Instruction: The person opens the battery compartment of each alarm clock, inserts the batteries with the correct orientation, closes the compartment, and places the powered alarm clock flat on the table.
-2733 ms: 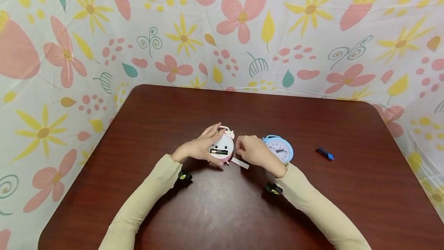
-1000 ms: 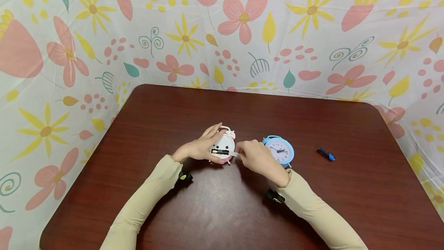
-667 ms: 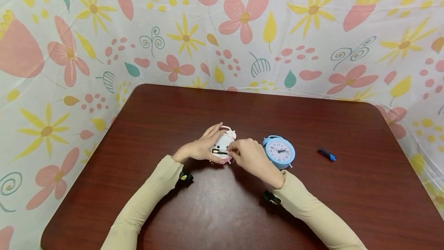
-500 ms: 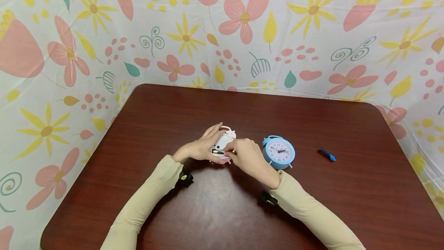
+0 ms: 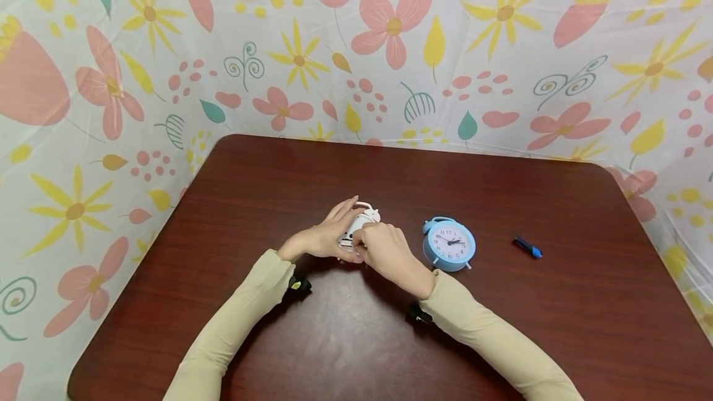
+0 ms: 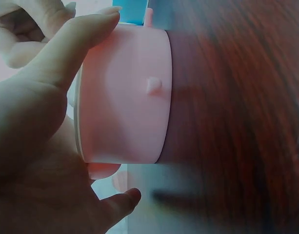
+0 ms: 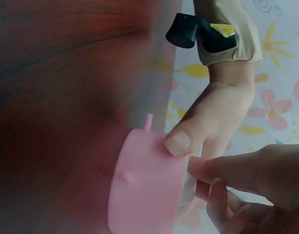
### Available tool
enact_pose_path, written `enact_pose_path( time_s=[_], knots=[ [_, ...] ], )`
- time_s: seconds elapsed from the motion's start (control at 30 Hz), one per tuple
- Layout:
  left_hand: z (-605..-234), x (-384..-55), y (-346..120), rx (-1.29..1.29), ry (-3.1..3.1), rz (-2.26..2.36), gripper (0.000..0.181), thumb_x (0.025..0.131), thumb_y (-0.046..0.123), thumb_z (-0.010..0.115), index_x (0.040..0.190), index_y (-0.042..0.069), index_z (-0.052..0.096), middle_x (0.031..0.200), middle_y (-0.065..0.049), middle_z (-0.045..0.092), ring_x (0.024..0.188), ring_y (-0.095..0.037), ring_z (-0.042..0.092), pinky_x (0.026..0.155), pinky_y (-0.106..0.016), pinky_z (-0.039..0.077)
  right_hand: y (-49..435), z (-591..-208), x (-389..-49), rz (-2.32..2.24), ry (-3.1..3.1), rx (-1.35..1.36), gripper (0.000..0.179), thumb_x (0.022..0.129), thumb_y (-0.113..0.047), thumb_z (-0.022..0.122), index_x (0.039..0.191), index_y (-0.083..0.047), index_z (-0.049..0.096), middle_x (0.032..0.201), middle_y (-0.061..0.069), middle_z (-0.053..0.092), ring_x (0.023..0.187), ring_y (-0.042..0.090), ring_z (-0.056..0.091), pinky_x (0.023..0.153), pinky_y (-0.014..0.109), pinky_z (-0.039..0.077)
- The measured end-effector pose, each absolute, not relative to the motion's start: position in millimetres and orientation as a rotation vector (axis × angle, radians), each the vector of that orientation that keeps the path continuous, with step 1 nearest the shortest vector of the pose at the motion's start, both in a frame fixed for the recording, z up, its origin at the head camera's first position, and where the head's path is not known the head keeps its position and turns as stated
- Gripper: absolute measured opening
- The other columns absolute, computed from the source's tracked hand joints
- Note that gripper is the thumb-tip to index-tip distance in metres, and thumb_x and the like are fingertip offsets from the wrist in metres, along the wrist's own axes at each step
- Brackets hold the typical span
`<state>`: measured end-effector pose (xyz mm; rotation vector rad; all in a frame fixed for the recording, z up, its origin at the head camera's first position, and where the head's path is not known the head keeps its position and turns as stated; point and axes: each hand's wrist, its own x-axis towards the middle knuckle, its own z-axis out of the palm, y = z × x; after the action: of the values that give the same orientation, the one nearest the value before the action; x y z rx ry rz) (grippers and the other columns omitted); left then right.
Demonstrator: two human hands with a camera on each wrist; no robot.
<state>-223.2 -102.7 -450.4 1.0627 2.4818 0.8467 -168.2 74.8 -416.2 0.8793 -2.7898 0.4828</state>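
Observation:
A pink alarm clock [image 5: 362, 222] with a white back lies face down on the table, back upward. My left hand [image 5: 323, 237] grips its body from the left; in the left wrist view the thumb lies along the pink side wall [image 6: 129, 107]. My right hand [image 5: 387, 251] is over the lower part of the clock's back, at the battery compartment. Its thumb and curled fingers hold the narrow white battery cover there, mostly hidden beneath them. In the right wrist view both hands meet at the clock's back edge. The battery seen earlier is hidden now.
A blue alarm clock [image 5: 449, 244] lies face up just right of my right hand. Farther right is a dark pen-like thing with a blue end [image 5: 527, 247]. Both stand on the dark wooden table [image 5: 267, 172], before a flower-printed cloth backdrop [image 5: 211, 48].
My right hand picked up the white battery cover from the table beside the pink clock, brought it over the battery compartment and slid left across it. My left hand keeps its grip.

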Motion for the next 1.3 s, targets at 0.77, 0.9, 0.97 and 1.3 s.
enact_pose_path(
  time_s=[0.77,0.9,0.97,1.3],
  knots=[
    [-448,-222,-104,1.031,2.458,0.858,0.099,0.079,0.031,0.079,0.153,0.007,0.018,0.161,-0.021,-0.005,0.149,-0.036,-0.003,0.117,-0.057,0.016,66,-420,-170,0.455,-2.834,0.830,0.020,0.073,-0.007,0.077,0.063,-0.017,0.063,0.067,-0.002,0.057,0.057,0.022,0.060,0.045,0.036,0.045],
    [-449,-222,-104,1.039,2.458,0.858,0.098,0.079,0.032,0.079,0.152,0.008,0.018,0.161,-0.021,-0.005,0.149,-0.036,-0.004,0.117,-0.057,0.015,66,-422,-169,0.463,-2.850,0.812,0.019,0.074,-0.006,0.076,0.065,-0.018,0.064,0.069,-0.002,0.056,0.058,0.022,0.060,0.047,0.036,0.046],
    [-450,-223,-104,1.052,2.463,0.854,0.098,0.079,0.032,0.079,0.152,0.007,0.019,0.161,-0.022,-0.004,0.149,-0.037,-0.003,0.117,-0.057,0.015,66,-423,-169,0.472,-2.852,0.793,0.020,0.074,-0.005,0.075,0.065,-0.019,0.064,0.068,-0.002,0.056,0.058,0.022,0.060,0.046,0.036,0.046],
    [-451,-224,-105,1.075,2.459,0.850,0.099,0.079,0.028,0.080,0.152,0.004,0.018,0.160,-0.023,-0.004,0.148,-0.041,-0.003,0.116,-0.059,0.015,68,-428,-170,0.418,-2.749,0.878,0.021,0.075,-0.006,0.074,0.063,-0.015,0.059,0.067,0.000,0.055,0.053,0.021,0.057,0.043,0.035,0.045]
  ],
)
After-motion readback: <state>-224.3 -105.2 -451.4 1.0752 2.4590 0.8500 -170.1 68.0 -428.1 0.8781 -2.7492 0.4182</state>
